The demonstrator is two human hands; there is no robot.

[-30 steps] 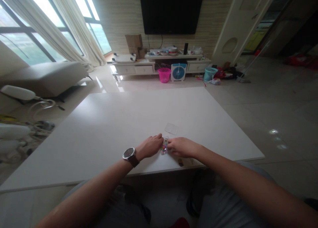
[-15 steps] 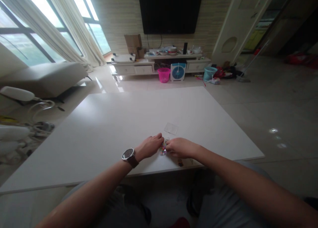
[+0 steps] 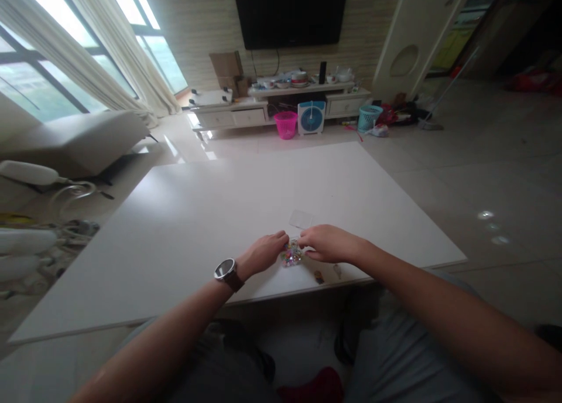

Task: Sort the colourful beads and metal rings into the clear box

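On the white table [image 3: 211, 215], near its front edge, stands a small clear box [image 3: 290, 263] filled with tiny multicoloured pieces, too small to name. My left hand [image 3: 267, 252], with a watch [image 3: 225, 268] on the wrist, grips the box's left side with closed fingers. At the box's right edge hovers my right hand [image 3: 327, 243], thumb and fingers apart, nothing visible between them. Just beyond the hands lies a flat clear lid [image 3: 301, 218]. Nearer me are a small brown-and-dark item [image 3: 318, 277] and a small pale, shiny item [image 3: 337, 270].
Across the floor, a low cabinet [image 3: 215, 119] carries dishes and boxes under a wall television [image 3: 290, 13]. A pink basket [image 3: 285, 125], a blue fan [image 3: 311, 118] and a light-blue basket [image 3: 369, 119] stand before it. At the left is a grey bench [image 3: 83, 139].
My right hand has lifted off the box and shifted up and right, its fingers parting. More of the box's contents and the pale item now show. The view has tilted slightly.
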